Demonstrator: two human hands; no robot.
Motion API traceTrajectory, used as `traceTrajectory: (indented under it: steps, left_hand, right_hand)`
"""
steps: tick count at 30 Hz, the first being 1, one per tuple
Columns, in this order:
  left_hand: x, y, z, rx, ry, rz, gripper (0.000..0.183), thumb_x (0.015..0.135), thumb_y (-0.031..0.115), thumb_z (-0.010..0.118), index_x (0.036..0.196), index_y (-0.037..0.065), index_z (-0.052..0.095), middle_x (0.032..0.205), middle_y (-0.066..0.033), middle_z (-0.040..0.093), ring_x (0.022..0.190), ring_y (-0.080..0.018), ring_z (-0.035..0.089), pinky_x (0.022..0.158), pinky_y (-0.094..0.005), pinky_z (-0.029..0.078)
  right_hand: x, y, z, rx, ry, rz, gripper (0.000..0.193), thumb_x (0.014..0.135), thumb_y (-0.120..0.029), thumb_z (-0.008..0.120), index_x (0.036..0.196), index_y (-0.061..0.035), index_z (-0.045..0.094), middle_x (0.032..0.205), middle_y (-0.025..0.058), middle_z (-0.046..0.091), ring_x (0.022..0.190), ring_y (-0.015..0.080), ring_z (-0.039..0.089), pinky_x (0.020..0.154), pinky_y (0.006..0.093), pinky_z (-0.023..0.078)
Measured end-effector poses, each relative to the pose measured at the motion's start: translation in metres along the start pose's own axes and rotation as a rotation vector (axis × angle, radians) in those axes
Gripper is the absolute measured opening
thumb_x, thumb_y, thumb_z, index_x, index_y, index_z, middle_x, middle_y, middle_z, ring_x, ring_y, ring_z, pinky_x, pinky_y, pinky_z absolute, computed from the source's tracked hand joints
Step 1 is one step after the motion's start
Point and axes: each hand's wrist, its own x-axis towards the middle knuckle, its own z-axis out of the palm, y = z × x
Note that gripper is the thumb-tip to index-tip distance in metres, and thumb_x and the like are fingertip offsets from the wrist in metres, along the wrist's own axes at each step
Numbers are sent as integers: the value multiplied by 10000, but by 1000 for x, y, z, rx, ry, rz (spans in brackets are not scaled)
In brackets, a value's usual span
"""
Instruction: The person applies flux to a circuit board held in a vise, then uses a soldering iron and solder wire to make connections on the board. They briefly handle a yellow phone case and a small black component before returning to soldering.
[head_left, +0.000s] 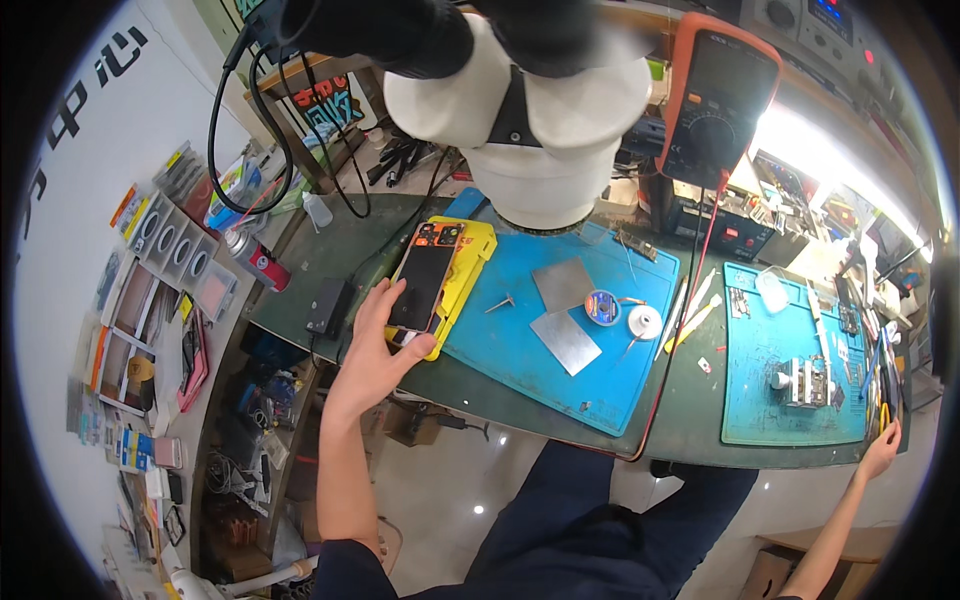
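At the lower end of a dark phone with an orange frame and camera block [424,275] is my left hand [372,352]. Its fingers lie along the phone's left edge, and the thumb presses by the near corner. Beneath the phone is a yellow holder [468,262], resting partly on the blue work mat [490,350]. Far to the right, my right hand [880,452] reaches the table's edge, its fingers closed at a yellow tool handle [884,416]. The rest of that tool is hard to make out among the tools around it.
A white microscope [520,130] overhangs the mat. Two metal plates [566,344], a solder spool [602,308] and a small screw [499,304] lie there. An orange multimeter [715,105] hangs at the back, its leads trailing down. A metal clamp fixture [803,383] stands on the right mat.
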Motion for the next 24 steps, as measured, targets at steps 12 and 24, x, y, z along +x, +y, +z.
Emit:
traceTrajectory:
  steps: [12, 24]
  left_hand:
    - [-11, 39, 6, 633, 38, 483, 671, 727, -28, 663, 1377, 46, 515, 1490, -131, 442, 1407, -348, 374, 1149, -462, 338]
    - [-5, 30, 22, 749, 276, 667, 319, 756, 49, 712, 1070, 8, 684, 1198, -86, 652, 1135, -275, 608, 945, -423, 485]
  right_hand:
    - [-7, -6, 0, 66, -40, 49, 400, 1029, -439, 495, 1290, -191, 668, 1250, 42, 693, 1141, 239, 642, 953, 324, 471]
    - [-10, -7, 5, 168, -46, 95, 389, 1039, -387, 501, 1288, -137, 666, 1230, 47, 700, 1128, 217, 651, 957, 300, 474]
